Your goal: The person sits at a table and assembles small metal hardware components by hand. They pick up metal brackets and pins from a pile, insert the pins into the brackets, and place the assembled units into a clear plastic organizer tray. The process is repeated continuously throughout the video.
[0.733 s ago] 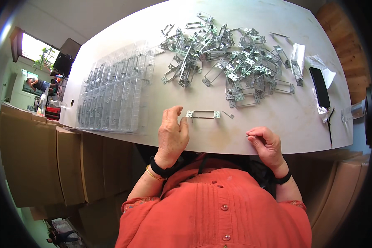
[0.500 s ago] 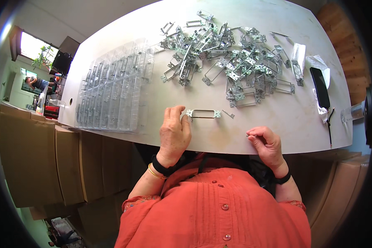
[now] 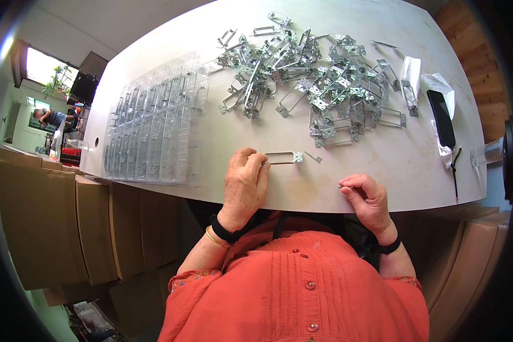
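Note:
My left hand (image 3: 244, 179) is closed over the left end of a rectangular metal bracket frame (image 3: 298, 157), which lies on the white table in front of me. The fingers cover that end, while the two long bars and the right end plate show. Just right of the frame lies a small thin metal piece (image 3: 313, 157), touched by neither hand. Near the table's front edge, my right hand (image 3: 368, 196) pinches a tiny item between thumb and fingertips; only a small tip shows, too little to name. Farther back spreads a heap of similar metal bracket frames (image 3: 336, 85).
Clear plastic compartment trays (image 3: 195, 137) holding metal parts stand at the left of the table (image 3: 228, 196). A black phone (image 3: 440, 119) lies on white paper at the right, beside a black cord (image 3: 454, 176). Cardboard boxes (image 3: 40, 216) stand below left. Another person (image 3: 54, 118) is far off left.
My left hand has shifted slightly right and closed over the left end of the bracket frame, which was in sight before. My right hand has stayed almost still.

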Available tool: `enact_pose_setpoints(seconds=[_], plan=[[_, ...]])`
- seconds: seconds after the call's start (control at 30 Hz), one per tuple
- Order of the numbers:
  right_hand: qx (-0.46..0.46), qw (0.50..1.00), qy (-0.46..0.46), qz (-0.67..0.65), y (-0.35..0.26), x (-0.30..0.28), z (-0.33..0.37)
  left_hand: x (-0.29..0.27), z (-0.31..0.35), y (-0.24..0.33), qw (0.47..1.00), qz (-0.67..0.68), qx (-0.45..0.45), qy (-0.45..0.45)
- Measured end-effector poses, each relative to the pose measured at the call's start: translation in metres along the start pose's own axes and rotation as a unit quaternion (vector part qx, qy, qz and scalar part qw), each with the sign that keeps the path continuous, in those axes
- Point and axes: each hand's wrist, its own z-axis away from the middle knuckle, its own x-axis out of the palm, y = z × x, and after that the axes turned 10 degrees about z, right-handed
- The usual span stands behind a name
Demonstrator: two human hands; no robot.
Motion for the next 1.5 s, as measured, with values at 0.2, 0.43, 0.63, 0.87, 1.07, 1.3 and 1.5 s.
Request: enact_pose_setpoints(seconds=[0.2,0.43,0.63,0.87,1.07,1.3,1.5], plan=[[0.017,1.000,0.002,0.010,-0.002,0.000,0.000,0.002,0.007,0.000,1.000,0.020,0.014,-0.020],[0.013,0.999,0.018,0.024,0.001,0.003,0.002,0.000,0.017,0.002,0.996,0.042,0.049,-0.064],[0.018,0.999,0.035,0.015,-0.002,0.009,0.002,0.000,0.030,0.004,0.988,0.102,0.074,-0.084],[0.045,0.995,0.080,-0.036,-0.009,0.037,0.000,0.004,0.034,0.002,0.986,0.115,0.092,-0.078],[0.045,0.993,0.104,-0.025,-0.013,0.052,-0.010,0.010,0.037,-0.009,0.985,0.117,0.102,-0.081],[0.044,0.993,0.107,0.012,-0.014,0.063,-0.020,0.011,0.037,-0.015,0.980,0.162,0.093,-0.066],[0.041,0.992,0.105,0.058,-0.018,0.069,-0.028,0.011,0.037,-0.016,0.979,0.174,0.090,-0.062]])
